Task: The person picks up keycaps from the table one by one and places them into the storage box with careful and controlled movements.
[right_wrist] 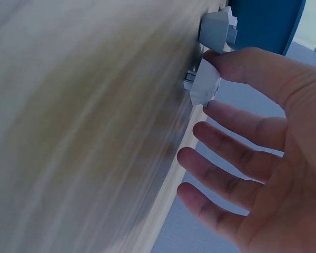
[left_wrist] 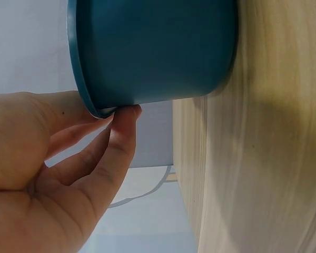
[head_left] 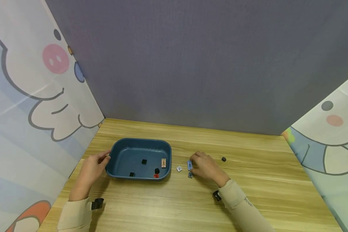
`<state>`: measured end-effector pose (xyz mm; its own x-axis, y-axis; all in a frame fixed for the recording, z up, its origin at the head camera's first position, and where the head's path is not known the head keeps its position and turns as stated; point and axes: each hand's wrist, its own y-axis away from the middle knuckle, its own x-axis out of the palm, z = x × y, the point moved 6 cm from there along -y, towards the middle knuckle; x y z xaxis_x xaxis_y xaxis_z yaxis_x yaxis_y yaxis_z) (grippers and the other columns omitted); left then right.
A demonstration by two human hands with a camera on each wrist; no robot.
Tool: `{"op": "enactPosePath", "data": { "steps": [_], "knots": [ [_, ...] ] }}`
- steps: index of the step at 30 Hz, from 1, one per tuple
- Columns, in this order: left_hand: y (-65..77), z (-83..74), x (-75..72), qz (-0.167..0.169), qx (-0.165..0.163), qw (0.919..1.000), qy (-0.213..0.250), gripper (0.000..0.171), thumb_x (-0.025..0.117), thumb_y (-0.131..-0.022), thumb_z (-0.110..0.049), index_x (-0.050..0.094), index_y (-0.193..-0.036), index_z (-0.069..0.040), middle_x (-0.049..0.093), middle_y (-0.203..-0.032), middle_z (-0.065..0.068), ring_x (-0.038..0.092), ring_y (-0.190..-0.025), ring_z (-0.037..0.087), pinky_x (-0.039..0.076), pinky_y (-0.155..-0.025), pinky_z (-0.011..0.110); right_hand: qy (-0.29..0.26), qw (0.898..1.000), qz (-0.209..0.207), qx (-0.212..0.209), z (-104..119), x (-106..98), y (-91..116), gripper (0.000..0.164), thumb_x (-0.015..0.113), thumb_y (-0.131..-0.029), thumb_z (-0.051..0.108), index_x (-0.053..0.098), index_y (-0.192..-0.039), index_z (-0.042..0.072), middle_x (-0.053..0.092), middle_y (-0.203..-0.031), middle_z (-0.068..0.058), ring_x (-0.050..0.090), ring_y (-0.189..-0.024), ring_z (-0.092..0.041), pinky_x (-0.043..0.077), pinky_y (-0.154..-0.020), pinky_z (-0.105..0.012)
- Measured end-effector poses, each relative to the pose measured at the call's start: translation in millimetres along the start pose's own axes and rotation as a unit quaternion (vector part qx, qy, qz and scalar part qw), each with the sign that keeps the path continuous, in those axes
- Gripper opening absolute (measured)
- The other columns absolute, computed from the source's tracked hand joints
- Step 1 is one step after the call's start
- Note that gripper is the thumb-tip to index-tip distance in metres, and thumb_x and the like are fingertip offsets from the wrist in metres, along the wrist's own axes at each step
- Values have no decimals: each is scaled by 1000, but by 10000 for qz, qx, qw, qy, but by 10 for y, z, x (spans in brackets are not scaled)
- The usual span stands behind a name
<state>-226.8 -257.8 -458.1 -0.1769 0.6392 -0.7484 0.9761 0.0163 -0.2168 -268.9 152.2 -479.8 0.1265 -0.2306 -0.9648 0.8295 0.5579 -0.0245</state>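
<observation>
**Cream Sleeves, Black Wrist Gear**

On my remote feed I see a person in a long-sleeved, cream-coloured top. The left sleeve point(head_left: 74, 216) ends in a broad, lightly creased cuff. The right sleeve point(head_left: 243, 211) matches it and carries a short line of dark marking point(head_left: 248, 202), too small for me to read. I make out a compact black device point(head_left: 97, 203) beside the left cuff and a similar black piece point(head_left: 217, 195) beside the right. The left hand point(head_left: 93, 167) and right hand point(head_left: 206, 166) are bare.
</observation>
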Motion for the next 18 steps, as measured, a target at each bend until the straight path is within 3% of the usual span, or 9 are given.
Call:
{"op": "enactPosePath", "data": {
  "steps": [18],
  "knots": [
    [4,-29,-19,-25,20,10000,12,31,62,-98,-3,64,-127,9,72,-97,25,69,-85,40,52,-62,43,-21,9995,-274,-124,141,-268,-130,40,80,-86,24,68,-119,5,63,-118,-8,61,-105,-27,51,-87,-46]
  ]
}}
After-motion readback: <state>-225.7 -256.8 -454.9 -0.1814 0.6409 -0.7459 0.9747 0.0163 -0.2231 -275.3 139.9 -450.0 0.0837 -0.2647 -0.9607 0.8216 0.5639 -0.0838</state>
